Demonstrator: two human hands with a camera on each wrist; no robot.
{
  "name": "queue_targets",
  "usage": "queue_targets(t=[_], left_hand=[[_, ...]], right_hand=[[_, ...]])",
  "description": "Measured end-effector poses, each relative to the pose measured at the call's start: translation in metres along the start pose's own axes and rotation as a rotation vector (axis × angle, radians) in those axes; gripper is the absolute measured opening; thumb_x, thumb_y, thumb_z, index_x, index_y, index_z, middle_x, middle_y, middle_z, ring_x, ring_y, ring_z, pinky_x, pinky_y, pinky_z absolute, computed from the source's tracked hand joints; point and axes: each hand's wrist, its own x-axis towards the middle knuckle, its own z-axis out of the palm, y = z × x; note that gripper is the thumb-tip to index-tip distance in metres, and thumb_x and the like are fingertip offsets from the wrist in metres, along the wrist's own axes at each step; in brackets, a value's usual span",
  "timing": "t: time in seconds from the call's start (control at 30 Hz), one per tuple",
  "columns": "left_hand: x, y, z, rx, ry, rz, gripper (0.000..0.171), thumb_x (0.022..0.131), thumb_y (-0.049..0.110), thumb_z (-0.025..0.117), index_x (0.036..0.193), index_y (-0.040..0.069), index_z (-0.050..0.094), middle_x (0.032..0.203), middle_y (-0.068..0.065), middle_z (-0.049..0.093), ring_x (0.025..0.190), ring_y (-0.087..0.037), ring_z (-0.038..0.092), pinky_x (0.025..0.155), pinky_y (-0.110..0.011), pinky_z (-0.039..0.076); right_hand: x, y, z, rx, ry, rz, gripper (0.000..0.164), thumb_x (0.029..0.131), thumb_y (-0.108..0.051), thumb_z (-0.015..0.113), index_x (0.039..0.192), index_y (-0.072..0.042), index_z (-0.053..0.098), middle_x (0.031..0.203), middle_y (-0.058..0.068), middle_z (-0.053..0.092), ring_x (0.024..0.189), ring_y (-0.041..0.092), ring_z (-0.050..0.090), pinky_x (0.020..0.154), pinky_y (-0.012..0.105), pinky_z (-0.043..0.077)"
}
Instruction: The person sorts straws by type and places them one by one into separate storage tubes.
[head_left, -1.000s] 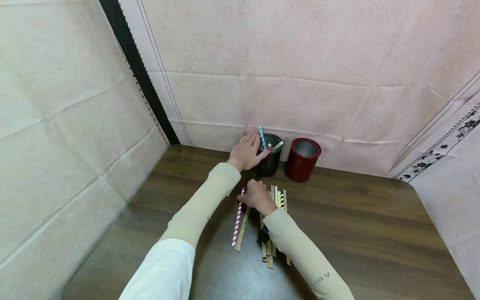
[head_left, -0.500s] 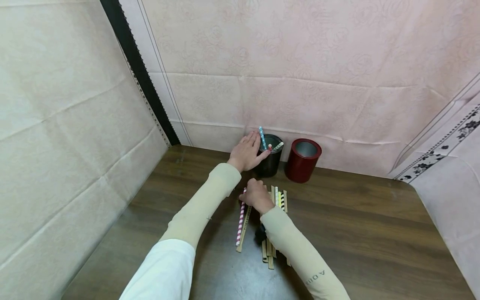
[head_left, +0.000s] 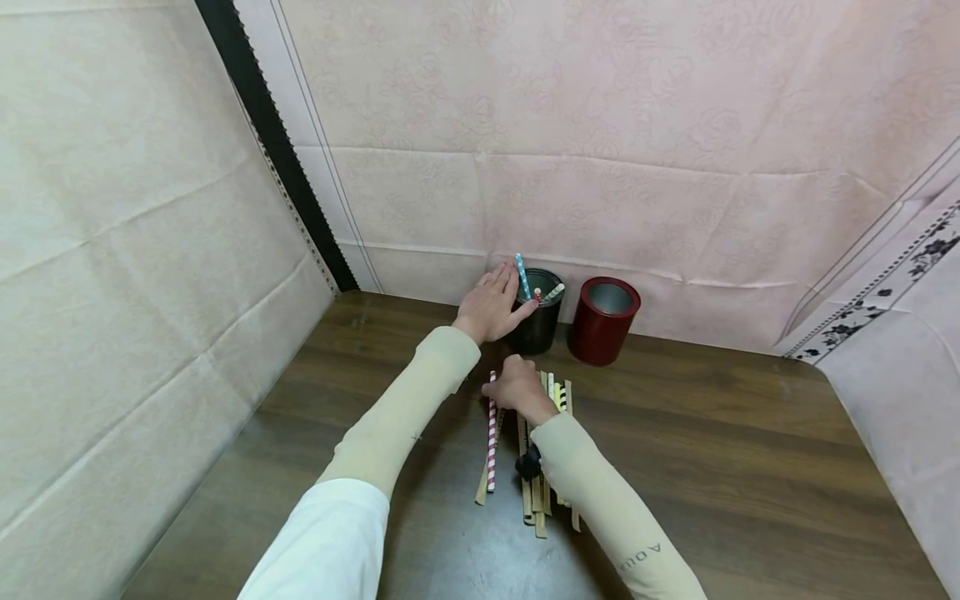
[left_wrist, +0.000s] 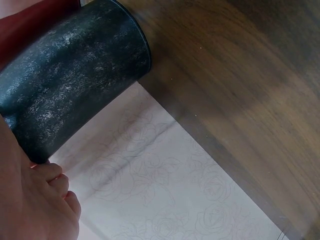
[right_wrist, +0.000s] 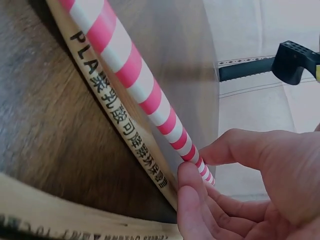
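My right hand (head_left: pixel 519 385) pinches a pink-and-white striped paper straw (head_left: pixel 491 450) between thumb and fingers near its far end. In the right wrist view, a paper-wrapped straw (right_wrist: pixel 122 117) with printed lettering lies beside it. Under and right of that hand lie several more straws (head_left: pixel 538 496), some in brown paper sleeves, partly hidden by the hand and sleeve. My left hand (head_left: pixel 491 304) rests against the left side of a black cup (head_left: pixel 536 333), fingers straight and thumb across its near rim. A blue straw (head_left: pixel 522 275) and others stand in this cup.
A red cup (head_left: pixel 603 325) stands just right of the black one on the brown wooden table (head_left: pixel 712 433). A pale patterned cloth wall (head_left: pixel 600 125) rises close behind both cups. More cloth hangs along the left and right sides.
My right hand has shifted slightly right with the striped straw. That straw has swung more upright and now partly covers the wrapped straw beside it. The left hand stays against the black cup.
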Motion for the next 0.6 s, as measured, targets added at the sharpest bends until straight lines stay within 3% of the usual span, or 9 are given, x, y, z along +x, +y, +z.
queue_targets(t=[0.13,0.4,0.6], left_hand=[[0.001,0.000,0.002,0.005,0.005,-0.001,0.089,0.110,0.067,0.017,0.169,0.001,0.005,0.179,-0.014,0.007,0.168,-0.026,0.006,0.137,-0.040,0.012],[0.001,0.000,0.001,-0.001,0.004,-0.004,0.089,0.110,0.067,0.017,0.169,0.002,0.006,0.179,-0.014,0.008,0.168,-0.026,0.006,0.137,-0.040,0.011],[-0.001,0.001,0.000,0.001,-0.003,-0.008,0.089,0.109,0.067,0.016,0.169,0.002,0.005,0.179,-0.013,0.007,0.168,-0.026,0.006,0.137,-0.040,0.011]], right_hand=[[-0.005,0.003,-0.005,0.021,-0.007,-0.012,0.030,0.093,-0.028,0.080,0.076,-0.007,0.067,0.075,0.010,0.066,0.064,0.024,0.066,0.059,0.032,0.052],[-0.016,0.011,-0.018,0.064,-0.020,-0.063,0.033,0.095,-0.024,0.076,0.065,-0.009,0.070,0.064,0.006,0.071,0.061,0.022,0.069,0.058,0.030,0.050],[-0.027,0.016,-0.032,0.016,0.019,-0.099,0.043,0.095,-0.025,0.074,0.054,-0.013,0.067,0.053,-0.001,0.064,0.063,0.021,0.062,0.069,0.039,0.052]])
